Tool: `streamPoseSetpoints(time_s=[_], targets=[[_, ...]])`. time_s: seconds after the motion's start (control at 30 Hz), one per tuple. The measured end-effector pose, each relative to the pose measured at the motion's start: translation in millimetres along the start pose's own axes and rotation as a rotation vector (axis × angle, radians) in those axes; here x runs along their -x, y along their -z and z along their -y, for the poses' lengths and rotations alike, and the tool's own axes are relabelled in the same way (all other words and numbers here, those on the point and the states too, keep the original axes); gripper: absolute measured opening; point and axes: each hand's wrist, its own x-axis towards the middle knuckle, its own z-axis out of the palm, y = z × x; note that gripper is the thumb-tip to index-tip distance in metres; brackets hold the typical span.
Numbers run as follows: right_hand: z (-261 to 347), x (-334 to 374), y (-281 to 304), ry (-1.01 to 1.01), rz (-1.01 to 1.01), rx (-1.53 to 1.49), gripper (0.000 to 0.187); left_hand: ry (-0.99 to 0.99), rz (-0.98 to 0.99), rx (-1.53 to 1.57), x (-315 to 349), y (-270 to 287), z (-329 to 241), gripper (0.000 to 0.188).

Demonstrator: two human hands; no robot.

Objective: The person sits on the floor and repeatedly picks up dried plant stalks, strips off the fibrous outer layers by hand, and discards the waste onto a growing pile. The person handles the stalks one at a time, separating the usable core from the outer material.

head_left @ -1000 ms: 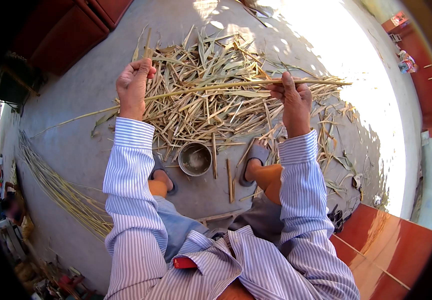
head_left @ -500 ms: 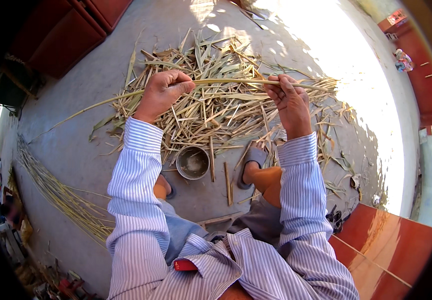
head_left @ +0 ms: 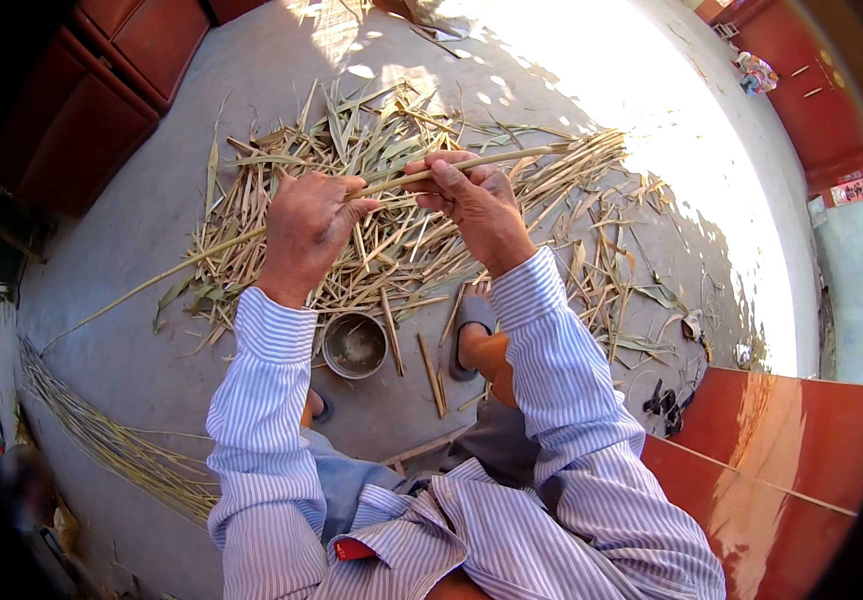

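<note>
A long, thin greenish-yellow reed stalk (head_left: 167,268) runs through both of my hands above a heap of cut stalks and dry leaves (head_left: 377,262). My left hand (head_left: 307,225) is closed around it, its fingers partly hidden behind the back of the hand. Just to the right, my right hand (head_left: 474,205) pinches the same stalk between thumb and fingers. The stalk's thicker end sticks out past my right hand, tilted slightly up. Its thin end slopes down leftward toward the floor, near a bundle of slender stalks (head_left: 117,425).
A round metal bowl (head_left: 355,345) stands on the floor between my feet, below the heap. Red panels (head_left: 772,440) lie at the lower right, beside a dark tangled thing (head_left: 667,405). Dark red furniture (head_left: 122,70) stands at the upper left.
My right hand has moved left along the stalk, closer to my left hand. More of the thick end now shows to its right. The view has shifted slightly.
</note>
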Motion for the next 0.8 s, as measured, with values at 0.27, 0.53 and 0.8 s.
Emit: streamPoseSetpoints(time_s=[0.27,0.53,0.8], targets=[[14.6,0.1,26.0,0.182,-0.163,-0.038,0.024,0.201,0.019,0.003,4.6,21.7,23.0,0.013],[12.8,-1.8,18.9,0.164,-0.163,-0.093,0.026,0.377,0.088,0.145,13.0,41.4,48.8,0.018],[-2.4,-0.1,-6.2,0.189,-0.104,-0.089,0.034,-0.045,-0.031,-0.058,-11.2,-4.1,4.8,0.023]])
